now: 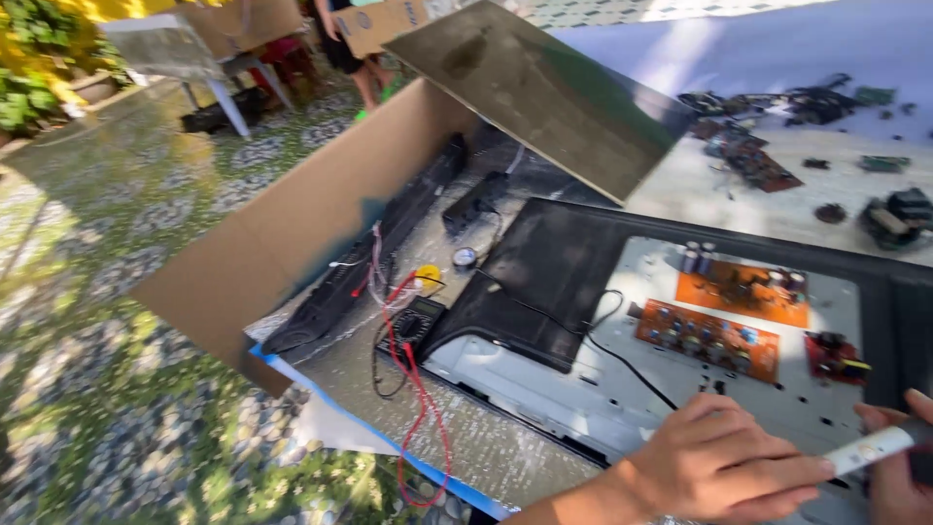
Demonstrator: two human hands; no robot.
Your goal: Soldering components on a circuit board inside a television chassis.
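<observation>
In the head view, the left hand (724, 462) lies at the near right, palm down on the pale metal back panel (583, 389) of an opened flat television whose black plastic frame (544, 262) lies face down on the surface. Its fingers (777, 476) are loosely curled, reach right and touch the end of a slim white pen-shaped tool (870, 449). The right hand (899, 467) is cut by the right edge of the picture; its fingers seem closed around the far end of that tool, though most of the hand is out of view.

Just beyond the hands, on the panel, sit two orange circuit boards (709, 335) and, right of them, a small red circuit board (834, 356). A thin black cable (622, 360) runs across the panel from the left.

Left of the television a black multimeter with a round dial (413, 326) lies on the surface, its red test lead (420, 408) looping toward the near edge. A long black speaker bar (374, 253) lies beside a brown cardboard sheet (282, 228) standing on edge. A dark flat panel (544, 92) tilts above the far end. At the far right, loose dark electronic parts (777, 136) lie scattered on a white cloth (758, 49).
</observation>
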